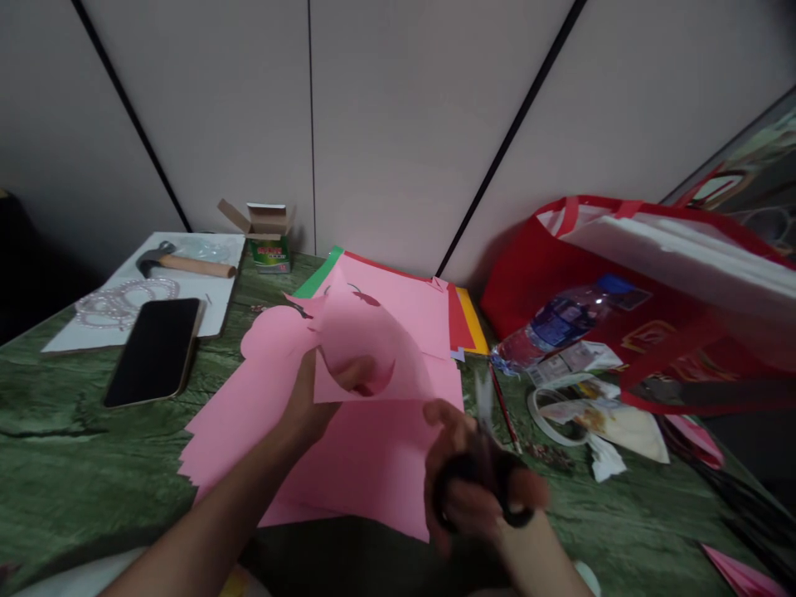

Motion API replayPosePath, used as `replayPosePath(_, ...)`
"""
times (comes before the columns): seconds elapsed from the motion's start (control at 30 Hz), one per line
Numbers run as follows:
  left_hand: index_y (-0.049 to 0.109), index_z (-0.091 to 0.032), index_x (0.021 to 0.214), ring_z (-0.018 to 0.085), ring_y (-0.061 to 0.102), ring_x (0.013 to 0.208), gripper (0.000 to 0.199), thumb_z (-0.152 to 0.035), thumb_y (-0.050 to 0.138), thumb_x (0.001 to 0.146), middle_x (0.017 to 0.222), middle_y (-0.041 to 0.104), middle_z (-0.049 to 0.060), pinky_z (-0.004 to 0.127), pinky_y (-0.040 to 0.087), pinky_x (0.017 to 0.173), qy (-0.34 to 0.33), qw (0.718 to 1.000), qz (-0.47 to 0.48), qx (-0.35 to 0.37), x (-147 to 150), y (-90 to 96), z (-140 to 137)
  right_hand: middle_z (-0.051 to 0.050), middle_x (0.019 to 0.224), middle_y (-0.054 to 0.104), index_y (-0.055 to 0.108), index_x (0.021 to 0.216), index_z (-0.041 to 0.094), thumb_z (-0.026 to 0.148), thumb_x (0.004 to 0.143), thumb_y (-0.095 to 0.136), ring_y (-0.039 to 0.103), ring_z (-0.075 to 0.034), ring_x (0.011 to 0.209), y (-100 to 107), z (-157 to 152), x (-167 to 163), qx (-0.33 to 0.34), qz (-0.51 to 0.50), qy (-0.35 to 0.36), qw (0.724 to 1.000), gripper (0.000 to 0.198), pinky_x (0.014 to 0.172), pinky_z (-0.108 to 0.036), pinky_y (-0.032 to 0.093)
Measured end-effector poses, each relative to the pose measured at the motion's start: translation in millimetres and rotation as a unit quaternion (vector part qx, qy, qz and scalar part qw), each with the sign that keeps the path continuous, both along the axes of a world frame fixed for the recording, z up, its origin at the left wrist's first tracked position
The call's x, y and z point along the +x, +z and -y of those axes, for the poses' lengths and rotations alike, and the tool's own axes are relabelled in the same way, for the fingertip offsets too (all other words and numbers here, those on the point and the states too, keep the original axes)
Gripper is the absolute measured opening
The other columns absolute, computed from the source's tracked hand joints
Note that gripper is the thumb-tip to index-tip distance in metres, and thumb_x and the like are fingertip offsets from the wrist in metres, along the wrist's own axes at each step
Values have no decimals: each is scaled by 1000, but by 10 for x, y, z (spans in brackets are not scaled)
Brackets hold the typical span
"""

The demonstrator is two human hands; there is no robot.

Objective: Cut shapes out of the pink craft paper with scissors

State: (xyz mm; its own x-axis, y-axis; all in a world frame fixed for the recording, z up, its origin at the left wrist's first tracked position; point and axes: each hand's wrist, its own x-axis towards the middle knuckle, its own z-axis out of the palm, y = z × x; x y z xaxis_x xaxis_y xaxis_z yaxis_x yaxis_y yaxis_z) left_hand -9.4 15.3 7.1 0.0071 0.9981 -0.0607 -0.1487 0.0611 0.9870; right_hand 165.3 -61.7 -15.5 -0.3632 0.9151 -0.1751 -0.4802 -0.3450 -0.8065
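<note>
My left hand [311, 398] grips the lower left edge of a pink paper sheet [398, 365], which is raised and curved, with a rounded hole cut in it. Part of the fingers shows through that hole. In my right hand [466, 489] is a pair of black-handled scissors [485, 460], blades pointing up and away; hand and scissors are smeared by motion. The fingers sit in the scissors' loops, just right of the raised sheet's lower corner. Beneath lie more pink sheets [373, 464], some with scalloped or jagged edges at the left.
A smartphone [155, 352], a hammer [192, 265] on a white board [215, 311] and a small green box [272, 253] lie left. At right are a plastic bottle [553, 323], a tape roll [541, 419], a pencil [505, 406] and a red bag [516, 274]. A wall panel [385, 124] stands behind.
</note>
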Motion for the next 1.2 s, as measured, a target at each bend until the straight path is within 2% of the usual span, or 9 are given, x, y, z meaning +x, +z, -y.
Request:
replayPosePath(0.1, 59, -14, 49, 13, 50, 46, 18, -21, 66, 64, 46, 55, -1, 24, 41, 45, -20, 997, -73, 21, -4, -20, -15, 13, 45, 33, 58, 111, 23, 62, 49, 75, 20, -3, 36, 55, -219, -56, -38, -52, 55, 996, 75, 48, -25, 45)
replayPosePath(0.17, 59, -14, 53, 13, 51, 50, 18, -25, 67, 65, 51, 57, 0, 24, 42, 47, -29, 997, -69, 27, -10, -52, -27, 12, 49, 34, 51, 123, 23, 57, 57, 74, 23, -5, 40, 47, -288, -68, -43, -66, 93, 992, 77, 52, -26, 45)
replayPosePath(0.37, 67, -10, 75, 11, 47, 46, 25, -35, 63, 71, 63, 61, 4, 20, 34, 34, -73, 995, -60, -32, -1, -86, -26, 10, 54, 36, 33, 137, 26, 54, 69, 67, 31, -6, 44, -124, -264, -47, -3, -62, 112, 992, 81, 57, -30, 47)
replayPosePath(0.43, 67, -11, 74, 11, 48, 51, 23, -34, 65, 69, 65, 62, 4, 19, 36, 37, -70, 996, -45, -38, -1, -90, -24, 9, 57, 39, 30, 138, 28, 51, 73, 66, 37, -7, 47, -167, -258, -40, 10, -58, 101, 993, 78, 60, -31, 48)
replayPosePath(0.6, 65, -12, 72, 13, 51, 58, 24, -34, 70, 65, 64, 60, 3, 19, 35, 39, 5, 998, -42, -46, -36, -116, -44, 7, 63, 46, 27, 139, 27, 37, 79, 65, 45, -9, 55, -158, -280, -33, 21, -31, 87, 995, 72, 68, -38, 48)
replayPosePath(0.8, 68, -11, 81, 20, 60, 73, 25, -32, 68, 69, 77, 68, 8, 29, 47, 62, -28, 997, 55, -37, -28, -128, -63, 7, 62, 51, 27, 140, 26, 33, 75, 69, 47, -10, 55, -99, -284, -63, 11, 6, 91, 996, 78, 71, -43, 47)
replayPosePath(0.97, 70, -9, 77, 23, 63, 85, 19, -27, 66, 71, 81, 71, 11, 32, 46, 78, -80, 987, 131, -47, 29, -81, -21, 7, 63, 52, 35, 134, 29, 34, 73, 72, 49, -10, 57, -129, -266, -83, -4, -13, 87, 996, 71, 74, -44, 47)
replayPosePath(1.1, 69, -10, 81, 24, 63, 86, 21, -25, 70, 66, 86, 72, 12, 32, 47, 74, -95, 981, 151, -75, 74, -55, 39, 6, 63, 54, 48, 122, 28, 36, 70, 75, 51, -11, 58, -168, -265, -111, 6, -28, 63, 998, 59, 74, -42, 48)
replayPosePath(1.2, 69, -11, 80, 22, 64, 73, 20, -25, 70, 66, 79, 71, 10, 31, 48, 63, -96, 983, 130, -83, 106, -60, 75, 5, 67, 55, 56, 110, 25, 38, 69, 75, 52, -12, 61, -171, -276, -140, 31, -19, 16, 999, 47, 74, -41, 48)
